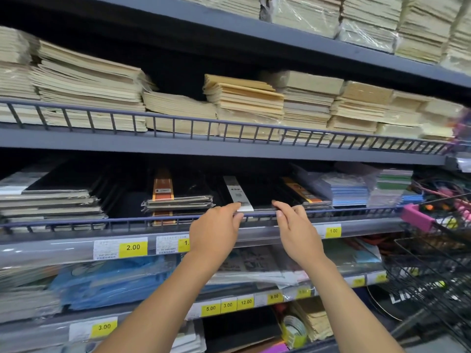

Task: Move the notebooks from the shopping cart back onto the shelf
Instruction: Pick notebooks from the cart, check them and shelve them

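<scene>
Black notebook (257, 192) with a white band (235, 192) marked "25K" lies flat on the middle shelf (369, 225), just behind the wire rail (127, 220). Long axis runs front to back, into the shelf, with the far end skewed slightly left. Band runs along that same axis. Near short edge sits at the rail, facing the person.

Left hand (214, 230): fingers nearly straight, tips pressing on the near end of the band, not wrapped around anything. Right hand (295, 230): fingers bent, tips on the notebook's near edge right of the band. Can't tell whether the thumb pinches from below; the rail and fingers hide it. Both wrists cross the rail from below.

Neighbours: wrapped stack with an orange band (175, 200) just left, another dark stack (300, 192) just right, blue-edged pads (349, 194) further right. Yellow price tag (133, 247) reads 2.00 on the strip under the rail. Wire shopping cart (433, 263) with a pink handle (418, 217) stands at the right edge, well apart from the notebook.
</scene>
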